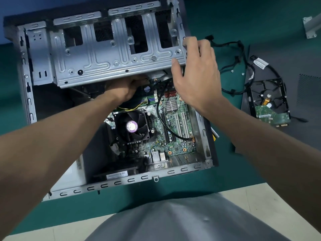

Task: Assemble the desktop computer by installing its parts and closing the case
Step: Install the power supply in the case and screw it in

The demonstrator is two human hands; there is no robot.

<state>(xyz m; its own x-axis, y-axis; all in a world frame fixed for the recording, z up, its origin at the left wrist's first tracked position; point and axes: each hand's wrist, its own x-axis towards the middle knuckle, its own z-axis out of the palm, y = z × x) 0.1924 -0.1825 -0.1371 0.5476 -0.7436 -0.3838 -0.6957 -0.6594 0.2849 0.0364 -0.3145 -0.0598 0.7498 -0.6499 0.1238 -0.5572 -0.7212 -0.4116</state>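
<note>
The open computer case (121, 182) lies flat on the green table, showing its motherboard (175, 145) and black CPU fan (132, 126). The silver drive cage (104, 54) spans the far half of the case. My right hand (198, 72) grips the cage's right end, with the thumb on its near edge and the fingers over the corner. My left hand (121, 89) reaches under the near edge of the cage, above the memory slots. Its fingers are curled and their tips are hidden by the metal.
A hard drive (271, 105) in a black bracket lies on a dark side panel (304, 133) to the right. A loose black cable bundle (231, 54) and two small screws (232, 71) lie between it and the case. The table's near edge is close to my body.
</note>
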